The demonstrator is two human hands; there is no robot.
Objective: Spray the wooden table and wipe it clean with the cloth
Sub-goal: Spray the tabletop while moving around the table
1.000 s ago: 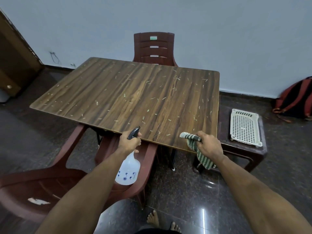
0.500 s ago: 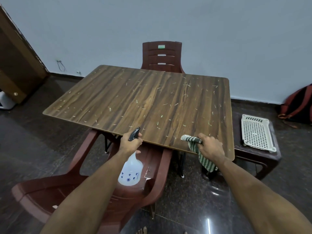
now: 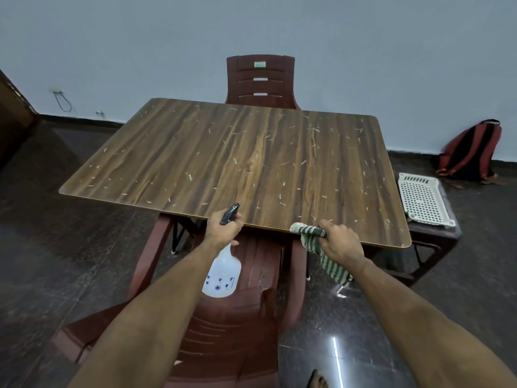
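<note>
Two hands at the near edge of the speck-strewn wooden counter: left hand grips a spray bottle; right hand clutches a striped cloth.

Pale blue-grey wall, dark skirting. Dark glossy floor, light streak reflected. Maroon chair against wall; backpack slumped right; white perforated tray on stool.

A smooth, satin wood-grain finish is shown by the desk. Beside it, moulded maroon plastic chairs, translucent bottle plastic, striped woven cloth and glossy stone floor are seen.
</note>
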